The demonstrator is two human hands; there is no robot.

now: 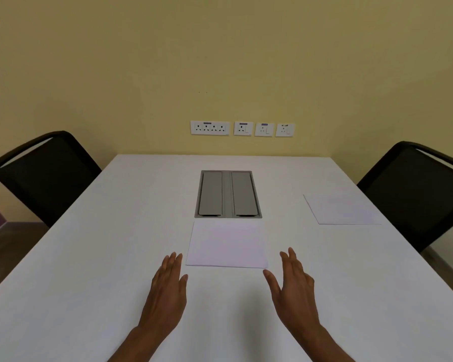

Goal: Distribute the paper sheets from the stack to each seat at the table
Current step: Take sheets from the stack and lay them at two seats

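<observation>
White paper stack (226, 244) lies flat mid-table, just short of grey cable hatch (227, 194), within reach from near end. One sheet (341, 209) already at right-side place, before right chair (416, 192). Left chair (45, 176) place bare: judged next to serve. Left hand (168, 288) and right hand (294, 286) flank stack's near corners, fingers spread, holding nothing, not touching paper. Placement suggests readiness to square or lift top sheet off table (89, 257).

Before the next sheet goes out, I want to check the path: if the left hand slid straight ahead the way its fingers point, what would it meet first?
Probably the stack's left edge, just ahead of the left hand; it might slip past.
</observation>
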